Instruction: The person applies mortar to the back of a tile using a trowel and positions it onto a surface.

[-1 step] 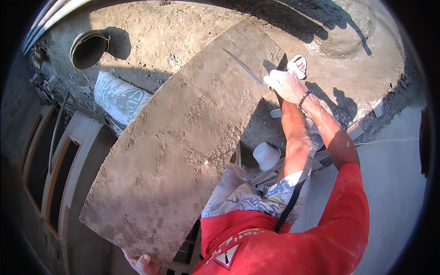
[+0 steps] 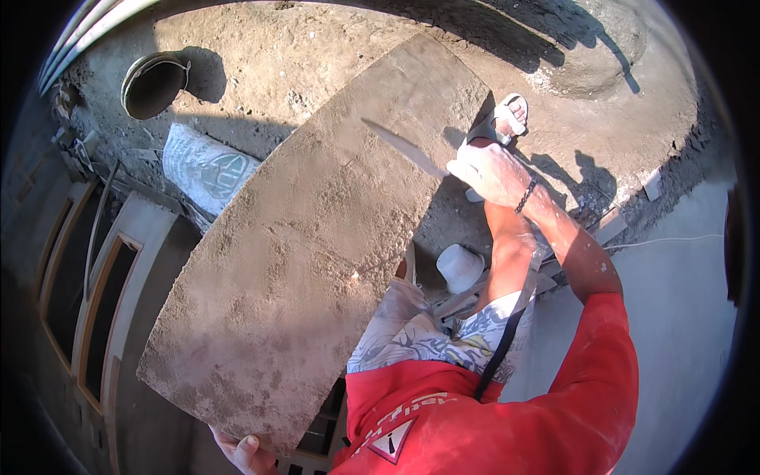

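I see a crusty board [image 2: 293, 245] slanting from near left to far right. The right hand [image 2: 492, 172] has fingers closed on a blade [image 2: 402, 146] over it; the left hand [image 2: 244, 454] pinches its near edge. If that slips, it might tip.

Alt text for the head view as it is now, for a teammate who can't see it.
A person's right hand holds a long flat blade over a rough, sandy board, while the left hand grips the board's near edge. Left of the board are a pale sack and a bucket; a white tub is to its right.
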Tool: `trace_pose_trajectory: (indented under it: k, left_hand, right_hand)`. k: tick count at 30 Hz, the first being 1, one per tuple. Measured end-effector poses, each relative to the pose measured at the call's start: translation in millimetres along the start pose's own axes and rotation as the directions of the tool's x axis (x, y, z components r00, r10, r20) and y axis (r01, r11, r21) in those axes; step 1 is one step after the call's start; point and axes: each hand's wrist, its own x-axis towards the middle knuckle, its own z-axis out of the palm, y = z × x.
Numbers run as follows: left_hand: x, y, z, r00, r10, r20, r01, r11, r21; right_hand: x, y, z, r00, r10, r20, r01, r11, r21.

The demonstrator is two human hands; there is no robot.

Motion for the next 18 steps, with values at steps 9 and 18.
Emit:
trace_pose_trajectory:
  k: [9, 18]
  left_hand:
    - [-8.5, 22.4, 21.2, 0.988, 0.06, 0.143, -0.057, 0.998, -0.026]
    - [-11.4, 22.8, 27.0, 0.997, 0.036, 0.068, -0.03, 0.996, -0.087]
  right_hand:
    - [-69.0, -10.8, 36.9, 0.972, 0.205, 0.111, -0.199, 0.978, -0.065]
    - [-102.7, -120.0, -13.8, 0.986, -0.08, 0.144, 0.043, 0.969, 0.244]
